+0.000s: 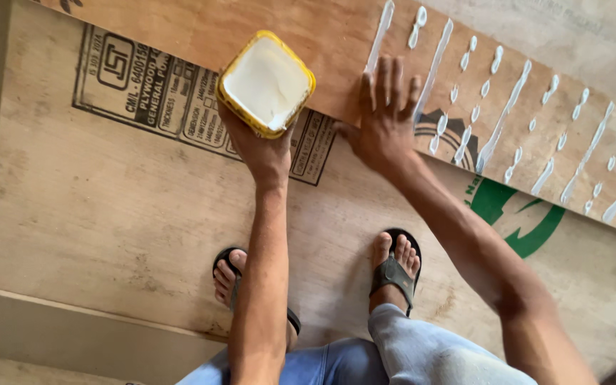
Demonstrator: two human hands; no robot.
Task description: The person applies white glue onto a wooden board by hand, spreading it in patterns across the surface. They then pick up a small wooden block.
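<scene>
My left hand (259,146) grips from below a square yellow tub (267,83) full of white glue, held over a brown wooden board (265,28). My right hand (385,117) lies flat on that board, fingers together and pointing away from me, touching a line of white glue (381,32). More glue streaks and blobs (507,107) cover the board to the right of my hand. The board rests on a large pale plywood sheet (108,207) with printed black stamps.
My two feet in dark sandals (393,267) stand on the plywood sheet, knees in blue jeans at the bottom. A green printed mark (515,210) shows on the sheet at right. Pale board edges (73,335) lie at lower left; grey floor surrounds.
</scene>
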